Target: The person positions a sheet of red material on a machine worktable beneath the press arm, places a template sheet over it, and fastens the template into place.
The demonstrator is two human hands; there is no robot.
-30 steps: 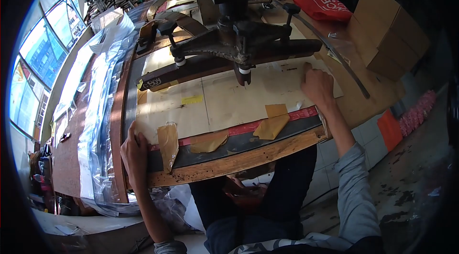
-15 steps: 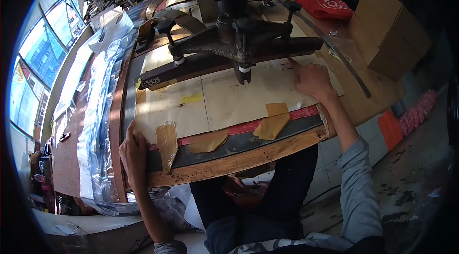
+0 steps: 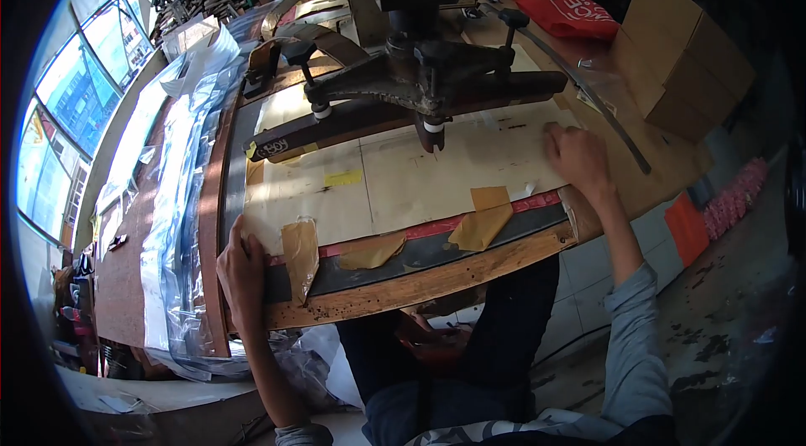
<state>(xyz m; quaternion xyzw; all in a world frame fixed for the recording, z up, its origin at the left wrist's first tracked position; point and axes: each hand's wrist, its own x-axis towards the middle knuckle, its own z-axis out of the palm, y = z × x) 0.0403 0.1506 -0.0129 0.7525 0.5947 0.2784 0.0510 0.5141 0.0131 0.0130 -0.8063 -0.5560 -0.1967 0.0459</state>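
My left hand (image 3: 242, 274) is closed at the lower left corner of a pale sheet (image 3: 395, 186), its fingers pressed together at the edge. On the sheet's right end rests my right hand (image 3: 581, 159), fingers curled with their tips partly hidden. The sheet lies on a dark board with a wooden front rim (image 3: 420, 278). Tan tape pieces (image 3: 300, 257) and a red strip (image 3: 382, 233) run along its near edge, and a yellow label (image 3: 342, 179) sits on it. A dark metal bar (image 3: 403, 119) hangs over the sheet from a black clamp frame.
Clear plastic film (image 3: 180, 219) covers a brown board on the left. At the back right are a red bag (image 3: 571, 16), a cardboard box (image 3: 680, 60) and a thin curved strip (image 3: 600, 98). Windows line the far left.
My right hand first reached left over the sheet with a finger extended, then drew back right and curled. The sheet and board have shifted slightly to the right in view.
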